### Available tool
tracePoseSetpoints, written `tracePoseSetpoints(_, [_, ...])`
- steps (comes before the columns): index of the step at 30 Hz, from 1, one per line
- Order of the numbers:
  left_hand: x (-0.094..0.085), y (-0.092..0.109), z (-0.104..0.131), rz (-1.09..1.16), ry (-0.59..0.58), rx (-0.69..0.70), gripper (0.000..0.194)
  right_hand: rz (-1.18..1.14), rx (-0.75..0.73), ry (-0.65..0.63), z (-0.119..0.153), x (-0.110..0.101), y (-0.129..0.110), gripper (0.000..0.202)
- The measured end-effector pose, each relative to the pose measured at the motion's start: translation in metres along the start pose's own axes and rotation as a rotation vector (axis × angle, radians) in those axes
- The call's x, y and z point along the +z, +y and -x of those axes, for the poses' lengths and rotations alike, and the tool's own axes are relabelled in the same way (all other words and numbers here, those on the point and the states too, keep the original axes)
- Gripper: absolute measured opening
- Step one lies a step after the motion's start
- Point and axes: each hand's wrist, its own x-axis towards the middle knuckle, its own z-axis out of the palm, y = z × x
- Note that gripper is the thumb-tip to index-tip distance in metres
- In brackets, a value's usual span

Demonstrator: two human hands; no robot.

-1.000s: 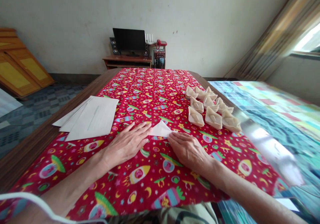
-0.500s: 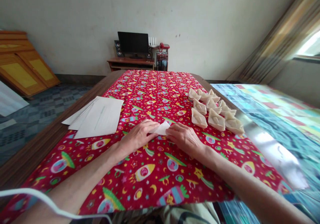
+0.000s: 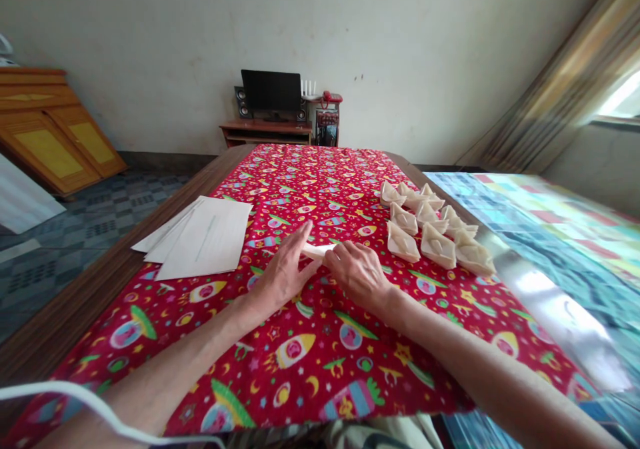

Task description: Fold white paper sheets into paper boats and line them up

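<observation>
A small piece of folded white paper [image 3: 316,251] lies over the tablecloth between my two hands, seen as a narrow strip. My right hand [image 3: 357,270] is closed around its right end, fingers curled, covering that part. At the other end, my left hand [image 3: 286,266] has its fingers stretched upward and its thumb apart, with the paper's left tip beside the fingers. Whether they touch it I cannot tell. To the right stand several folded paper boat-like shapes [image 3: 439,245] in rows. A fanned stack of white paper sheets [image 3: 205,239] rests on the left.
A red patterned cloth [image 3: 295,355] covers the long wooden table [image 3: 165,225]. A white cable [image 3: 100,414] crosses my left forearm at lower left. Beyond the table stand a monitor [image 3: 271,90] and a red telephone [image 3: 327,97]. A bed-like surface with a blue patterned cover [image 3: 545,255] is at right.
My left hand has let go of the paper's left side and turned upright, fingers raised. The right hand has curled further over the paper, which now looks narrower. The view has shifted slightly.
</observation>
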Motion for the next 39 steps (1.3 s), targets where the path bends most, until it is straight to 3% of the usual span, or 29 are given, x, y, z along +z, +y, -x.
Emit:
tracePoseSetpoints(3, [0.0,0.008,-0.001,0.166,0.079,-0.165,0.077,-0.036,0.086,0.111,-0.003,0.0,0.0,0.02])
tracePoseSetpoints(6, [-0.002,0.022,-0.001,0.268,0.005,-0.221,0.062,-0.094,0.119,0.196,-0.003,0.0,-0.002,0.021])
tracePoseSetpoints(10, [-0.005,0.037,-0.003,0.218,-0.048,-0.258,0.038,-0.188,0.115,0.251,-0.002,0.001,-0.008,0.019])
tracePoseSetpoints(14, [-0.004,0.038,-0.007,0.201,-0.087,-0.345,0.037,-0.216,0.166,0.249,-0.001,-0.002,-0.011,0.019])
tracePoseSetpoints(18, [-0.003,0.037,-0.008,0.222,-0.019,-0.293,0.048,-0.147,0.279,0.188,-0.001,-0.007,-0.012,0.018])
tracePoseSetpoints(24, [-0.009,0.038,-0.008,0.102,0.034,-0.25,0.047,-0.165,0.371,0.005,-0.002,-0.005,-0.006,0.021])
tracePoseSetpoints(30, [-0.011,0.026,-0.011,0.063,0.062,-0.145,0.029,-0.358,0.43,0.048,-0.001,0.002,0.002,0.022])
tracePoseSetpoints(34, [-0.002,0.014,-0.008,0.051,-0.026,-0.107,0.02,-0.438,0.402,0.066,0.001,0.008,-0.001,0.022])
tracePoseSetpoints(39, [-0.003,0.006,-0.006,-0.008,-0.12,-0.037,0.023,-0.388,0.351,0.035,0.008,0.007,-0.002,0.025])
